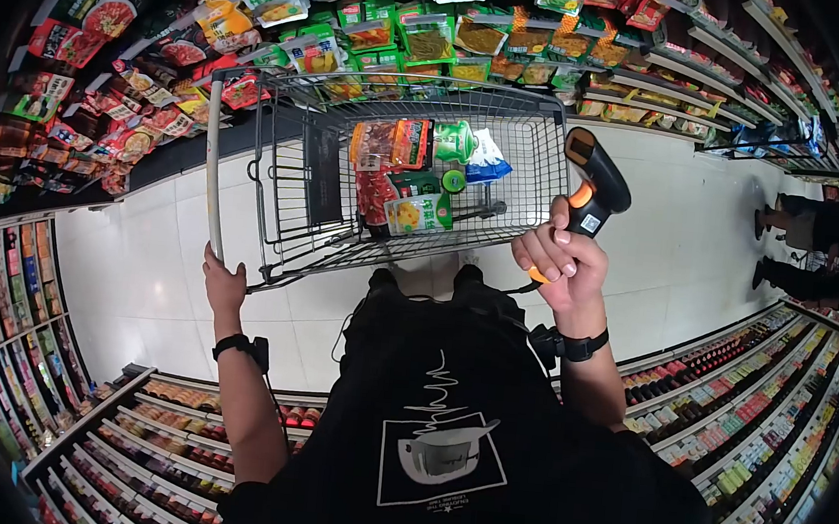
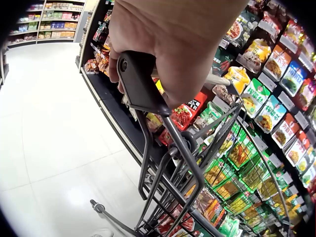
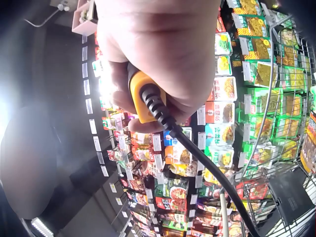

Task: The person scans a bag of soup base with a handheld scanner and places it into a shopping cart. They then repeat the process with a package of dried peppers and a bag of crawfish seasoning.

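Note:
The left hand (image 1: 225, 287) grips the end of the cart's handle bar (image 1: 214, 164); in the left wrist view that hand (image 2: 165, 49) covers the bar beside its black end piece (image 2: 140, 81). Curled round the handle of a black and orange handheld scanner (image 1: 596, 183) is the right hand (image 1: 564, 265), beside the cart's far right end. In the right wrist view, the hand (image 3: 160, 49) hides most of the scanner, leaving its orange base (image 3: 143, 101) and black cable (image 3: 197, 153) visible. Several packets, a green-lidded item (image 1: 453, 181) and a blue-white bag (image 1: 487, 158) lie in the wire cart (image 1: 534, 152).
Shelves of hanging food packets (image 1: 429, 38) rise beyond the cart. More stocked shelves (image 1: 164, 439) stand behind the person and at both sides. Pale floor tiles (image 1: 140, 267) run between them. Two people in dark clothes (image 1: 812, 222) are at the far right.

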The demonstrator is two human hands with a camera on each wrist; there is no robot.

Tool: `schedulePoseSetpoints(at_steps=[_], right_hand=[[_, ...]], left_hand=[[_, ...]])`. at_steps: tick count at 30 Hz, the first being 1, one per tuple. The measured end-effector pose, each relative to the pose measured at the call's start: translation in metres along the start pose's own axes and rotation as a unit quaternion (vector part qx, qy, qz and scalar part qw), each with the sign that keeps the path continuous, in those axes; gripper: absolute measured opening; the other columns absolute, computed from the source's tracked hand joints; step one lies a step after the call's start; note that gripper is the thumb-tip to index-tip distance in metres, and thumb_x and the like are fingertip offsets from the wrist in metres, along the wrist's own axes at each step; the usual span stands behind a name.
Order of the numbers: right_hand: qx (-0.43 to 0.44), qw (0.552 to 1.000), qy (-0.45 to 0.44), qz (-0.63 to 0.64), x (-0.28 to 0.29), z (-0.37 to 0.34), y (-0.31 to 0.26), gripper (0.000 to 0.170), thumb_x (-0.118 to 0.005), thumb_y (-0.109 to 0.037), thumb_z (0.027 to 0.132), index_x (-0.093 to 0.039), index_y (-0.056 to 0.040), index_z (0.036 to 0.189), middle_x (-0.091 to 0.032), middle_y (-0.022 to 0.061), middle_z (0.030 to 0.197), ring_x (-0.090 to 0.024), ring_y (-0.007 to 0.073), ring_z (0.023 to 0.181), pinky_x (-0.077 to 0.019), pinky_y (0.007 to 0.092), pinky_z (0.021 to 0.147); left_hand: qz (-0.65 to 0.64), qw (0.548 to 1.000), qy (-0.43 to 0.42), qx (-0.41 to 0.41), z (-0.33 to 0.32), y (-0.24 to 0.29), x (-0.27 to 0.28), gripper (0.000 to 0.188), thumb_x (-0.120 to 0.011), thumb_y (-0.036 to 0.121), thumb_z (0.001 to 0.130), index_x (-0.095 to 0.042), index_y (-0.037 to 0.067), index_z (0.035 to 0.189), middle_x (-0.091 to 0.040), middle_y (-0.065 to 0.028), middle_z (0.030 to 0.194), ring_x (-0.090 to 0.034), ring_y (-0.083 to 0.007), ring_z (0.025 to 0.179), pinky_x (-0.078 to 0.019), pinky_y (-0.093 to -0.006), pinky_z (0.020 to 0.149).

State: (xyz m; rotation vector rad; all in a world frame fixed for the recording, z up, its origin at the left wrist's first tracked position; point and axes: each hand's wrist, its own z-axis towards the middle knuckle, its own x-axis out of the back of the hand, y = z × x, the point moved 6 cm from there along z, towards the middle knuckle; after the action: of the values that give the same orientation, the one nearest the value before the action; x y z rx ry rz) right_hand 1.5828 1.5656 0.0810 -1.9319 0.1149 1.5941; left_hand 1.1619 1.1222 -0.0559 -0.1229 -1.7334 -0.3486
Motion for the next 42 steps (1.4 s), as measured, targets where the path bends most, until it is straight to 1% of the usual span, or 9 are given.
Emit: schedulePoseSetpoints(at_steps=[24,27,30,31,34,35,38,40,42], right_hand=[[0.042,0.998,0.028,0.029,0.016,-0.037,0.0,0.013,-0.053,-0.006,0.098,-0.059,-0.0115,0.108,-0.044,-0.0087,0.054,-0.048,0.0104,0.052,-0.0497,0.0373,0.075],[0.034,0.998,0.054,0.012,0.015,-0.045,0.004,0.01,-0.056,-0.005,0.096,-0.059,-0.0097,0.104,-0.044,-0.0066,0.055,-0.049,0.0112,0.052,-0.0506,0.038,0.075],[0.016,0.98,0.133,-0.148,0.023,-0.054,0.006,0.008,-0.059,-0.003,0.094,-0.061,-0.0074,0.101,-0.045,-0.0041,0.057,-0.051,0.0116,0.053,-0.0524,0.0395,0.077],[-0.005,0.962,0.169,-0.215,0.031,-0.057,0.007,0.011,-0.062,0.001,0.093,-0.063,-0.0049,0.102,-0.05,-0.0017,0.062,-0.055,0.0117,0.055,-0.0549,0.0396,0.077],[-0.077,0.84,0.274,-0.462,0.064,-0.065,0.016,0.011,-0.069,-0.003,0.097,-0.066,-0.002,0.107,-0.066,0.0012,0.082,-0.062,0.0104,0.062,-0.054,0.0276,0.064],[-0.094,0.804,0.286,-0.513,0.063,-0.065,0.016,0.01,-0.07,-0.005,0.099,-0.067,-0.0019,0.107,-0.068,0.001,0.086,-0.063,0.0085,0.065,-0.0524,0.0252,0.061],[-0.15,0.817,0.312,-0.461,0.079,-0.075,0.022,0.01,-0.07,-0.005,0.099,-0.067,-0.0023,0.108,-0.068,0.0004,0.086,-0.062,0.0074,0.065,-0.0527,0.0259,0.061],[-0.144,0.838,0.319,-0.418,0.098,-0.088,0.027,0.011,-0.07,-0.005,0.099,-0.067,-0.0029,0.109,-0.068,-0.0002,0.087,-0.062,0.0069,0.066,-0.0526,0.0261,0.06],[-0.146,0.837,0.328,-0.413,0.107,-0.101,0.026,0.011,-0.07,-0.005,0.099,-0.067,-0.0036,0.11,-0.068,-0.0007,0.087,-0.062,0.007,0.065,-0.0527,0.0256,0.059]], left_hand=[[-0.006,1.0,-0.023,-0.003,0.004,-0.008,-0.008,0.1,-0.082,0.023,0.089,-0.021,0.011,0.167,-0.048,-0.0265,0.153,-0.058,-0.0481,0.133,-0.0517,-0.0576,0.107],[0.011,1.0,-0.014,0.012,-0.003,0.006,0.005,0.103,-0.082,0.025,0.088,-0.019,0.011,0.169,-0.04,-0.0232,0.162,-0.052,-0.0463,0.141,-0.0465,-0.0599,0.112],[0.16,0.975,0.123,-0.098,-0.017,0.041,0.017,0.103,-0.082,0.026,0.088,-0.021,0.01,0.169,-0.029,-0.0202,0.171,-0.043,-0.0453,0.149,-0.0384,-0.0617,0.119],[0.139,0.976,0.115,-0.124,-0.025,0.069,0.027,0.097,-0.081,0.025,0.089,-0.026,0.006,0.167,-0.031,-0.0214,0.171,-0.036,-0.0462,0.153,-0.0306,-0.0583,0.125],[0.032,0.962,0.068,-0.263,-0.027,0.134,0.02,0.088,-0.08,0.024,0.091,-0.035,0.0,0.163,-0.043,-0.0242,0.165,-0.041,-0.0452,0.151,-0.0348,-0.0526,0.125],[-0.007,0.964,-0.022,-0.266,-0.025,0.156,0.008,0.082,-0.08,0.026,0.092,-0.041,-0.003,0.158,-0.048,-0.026,0.159,-0.045,-0.0445,0.148,-0.0382,-0.0496,0.123],[-0.059,0.917,-0.298,-0.258,-0.029,0.224,-0.037,0.068,-0.077,0.033,0.097,-0.055,-0.006,0.148,-0.059,-0.0293,0.148,-0.058,-0.0422,0.139,-0.0472,-0.044,0.115],[-0.009,0.872,-0.408,-0.269,-0.032,0.266,-0.072,0.067,-0.074,0.038,0.098,-0.057,-0.003,0.148,-0.06,-0.0286,0.148,-0.059,-0.0412,0.138,-0.0473,-0.0436,0.115],[-0.005,0.852,-0.428,-0.302,-0.031,0.304,-0.113,0.072,-0.075,0.041,0.098,-0.054,0.001,0.153,-0.064,-0.0274,0.144,-0.064,-0.0398,0.131,-0.0505,-0.0434,0.111]])
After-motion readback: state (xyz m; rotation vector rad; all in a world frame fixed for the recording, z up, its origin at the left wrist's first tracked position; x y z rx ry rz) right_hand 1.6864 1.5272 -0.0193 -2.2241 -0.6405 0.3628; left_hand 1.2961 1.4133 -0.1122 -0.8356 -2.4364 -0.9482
